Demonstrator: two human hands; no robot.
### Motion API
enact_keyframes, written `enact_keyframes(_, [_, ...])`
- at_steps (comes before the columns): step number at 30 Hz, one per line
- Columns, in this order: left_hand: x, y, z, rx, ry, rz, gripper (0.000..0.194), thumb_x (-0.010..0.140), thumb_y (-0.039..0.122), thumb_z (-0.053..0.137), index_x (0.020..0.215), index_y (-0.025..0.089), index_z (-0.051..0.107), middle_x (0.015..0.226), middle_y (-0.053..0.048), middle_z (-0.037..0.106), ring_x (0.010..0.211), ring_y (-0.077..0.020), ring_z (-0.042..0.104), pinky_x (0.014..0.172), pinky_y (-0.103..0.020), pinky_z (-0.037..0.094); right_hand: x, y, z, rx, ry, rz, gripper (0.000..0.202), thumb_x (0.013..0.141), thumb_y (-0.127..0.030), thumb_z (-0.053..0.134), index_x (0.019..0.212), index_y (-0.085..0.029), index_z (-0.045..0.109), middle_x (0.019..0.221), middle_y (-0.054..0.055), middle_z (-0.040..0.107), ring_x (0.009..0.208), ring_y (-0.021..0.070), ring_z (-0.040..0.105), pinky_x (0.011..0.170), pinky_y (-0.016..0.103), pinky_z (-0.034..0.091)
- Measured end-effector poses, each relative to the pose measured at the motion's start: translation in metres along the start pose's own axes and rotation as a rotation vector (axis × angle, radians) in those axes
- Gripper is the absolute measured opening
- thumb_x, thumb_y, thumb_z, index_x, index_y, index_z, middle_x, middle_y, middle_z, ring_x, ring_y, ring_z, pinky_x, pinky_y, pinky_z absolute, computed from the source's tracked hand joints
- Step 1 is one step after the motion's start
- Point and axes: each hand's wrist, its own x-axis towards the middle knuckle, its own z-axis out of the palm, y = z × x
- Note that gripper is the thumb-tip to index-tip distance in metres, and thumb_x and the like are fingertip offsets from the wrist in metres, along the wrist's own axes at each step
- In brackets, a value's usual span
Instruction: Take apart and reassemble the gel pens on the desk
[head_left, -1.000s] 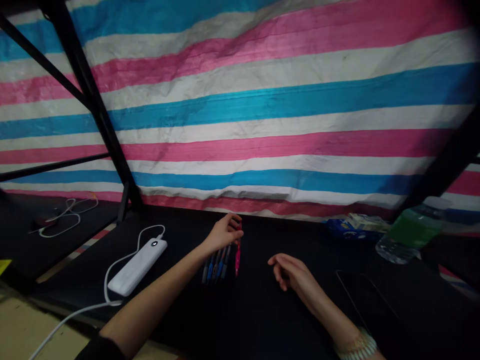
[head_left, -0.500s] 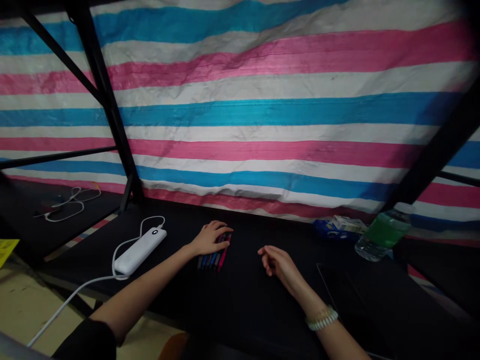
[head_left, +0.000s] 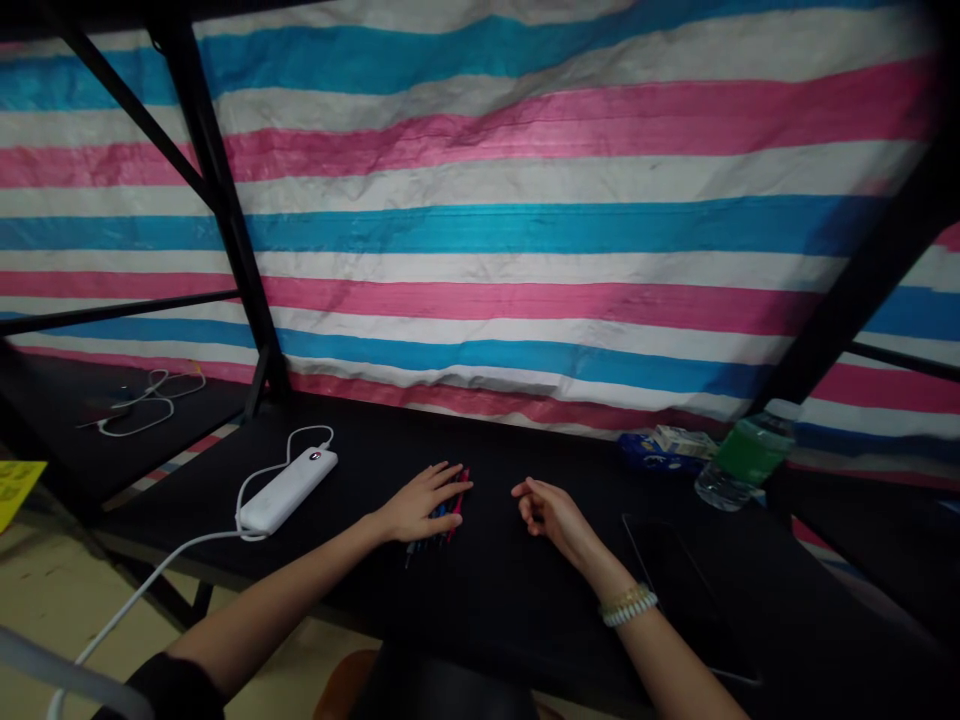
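Observation:
Several pens (head_left: 459, 505), pink, blue and dark, lie side by side on the black tabletop (head_left: 480, 590). My left hand (head_left: 421, 505) rests palm down over them with its fingers spread, covering their upper and middle parts. To the right of the pens, my right hand (head_left: 551, 515) hovers at or just above the table, fingers curled loosely together. Whether anything small is between those fingers is hidden. A beaded bracelet is on my right wrist.
A white power bank (head_left: 289, 492) with a white cable lies at left. On the right are a bottle with a green label (head_left: 746, 458), a blue packet (head_left: 652, 452) with a small box, and a dark tablet (head_left: 679, 590). Behind hangs a striped sheet (head_left: 525, 230).
My left hand has slid slightly toward me and to the right over the pens, whose lower ends now look less even. The camera view has shifted a little.

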Motion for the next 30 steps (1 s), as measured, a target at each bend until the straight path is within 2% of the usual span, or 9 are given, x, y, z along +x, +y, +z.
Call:
enact_keyframes(5, [0.003,0.027,0.015,-0.033,0.000,0.004,0.063,0.088,0.053,0.054,0.144,0.030,0.039,0.156,-0.009,0.029,0.143,-0.0350,0.021,0.114,-0.056,0.020,0.002,-0.001,-0.003,0.063,0.014,0.021,0.040,0.072,-0.053,0.069,0.079,-0.014,0.066,0.054,-0.002,0.055,0.048,0.0104,0.048,0.044,0.021,0.033])
enact_keyframes(12, [0.019,0.063,0.038,-0.058,0.021,-0.008,0.062,0.087,0.048,0.055,0.143,0.025,0.042,0.154,-0.013,0.031,0.143,-0.0378,0.022,0.113,-0.059,0.020,0.005,-0.005,-0.010,0.162,0.082,0.047,0.028,0.078,-0.044,0.061,0.076,-0.016,0.065,0.052,-0.003,0.051,0.047,0.0106,0.047,0.046,0.022,0.036])
enact_keyframes(17, [0.027,0.079,0.050,-0.077,0.079,-0.063,0.059,0.087,0.046,0.055,0.141,0.023,0.045,0.153,-0.014,0.033,0.142,-0.0390,0.022,0.112,-0.062,0.020,0.006,-0.005,-0.011,0.155,0.099,0.021,0.027,0.077,-0.043,0.060,0.075,-0.016,0.065,0.051,-0.002,0.050,0.047,0.0118,0.047,0.046,0.024,0.036])
enact_keyframes(20, [0.028,0.080,0.046,-0.124,0.061,-0.056,0.057,0.089,0.047,0.052,0.141,0.026,0.044,0.153,-0.013,0.033,0.143,-0.0373,0.020,0.112,-0.063,0.017,0.007,-0.002,-0.012,0.123,0.115,-0.031,0.030,0.075,-0.046,0.063,0.075,-0.016,0.065,0.051,-0.002,0.051,0.047,0.0121,0.047,0.047,0.024,0.037])
enact_keyframes(24, [0.016,0.078,0.022,-0.180,0.115,-0.047,0.055,0.093,0.049,0.045,0.144,0.032,0.037,0.155,-0.008,0.032,0.145,-0.0335,0.017,0.112,-0.066,0.004,0.010,0.001,-0.012,0.050,0.135,-0.159,0.035,0.073,-0.052,0.065,0.076,-0.017,0.064,0.053,-0.002,0.054,0.049,0.0122,0.048,0.049,0.025,0.038])
enact_keyframes(26, [0.000,0.077,0.009,-0.207,0.146,-0.001,0.064,0.090,0.052,0.050,0.148,0.031,0.029,0.156,-0.008,0.029,0.145,-0.0311,0.017,0.115,-0.061,0.006,0.012,0.000,-0.009,-0.010,0.124,-0.232,0.036,0.074,-0.054,0.066,0.078,-0.017,0.065,0.058,0.000,0.059,0.055,0.0141,0.054,0.054,0.027,0.042])
enact_keyframes(29, [-0.028,0.075,0.000,-0.183,0.039,0.131,0.115,0.066,0.061,0.074,0.153,0.025,0.008,0.159,-0.013,0.015,0.145,-0.0365,0.011,0.116,-0.059,0.006,0.021,-0.003,-0.001,-0.121,0.053,-0.311,0.035,0.076,-0.052,0.067,0.083,-0.017,0.070,0.072,0.005,0.069,0.075,0.0200,0.064,0.074,0.032,0.048])
enact_keyframes(30, [-0.036,0.074,0.001,-0.162,0.006,0.146,0.124,0.060,0.062,0.077,0.153,0.024,0.003,0.160,-0.014,0.011,0.145,-0.0379,0.009,0.116,-0.059,0.005,0.025,-0.005,0.001,-0.159,0.015,-0.327,0.035,0.077,-0.051,0.068,0.084,-0.017,0.072,0.078,0.006,0.071,0.083,0.0220,0.065,0.082,0.035,0.047])
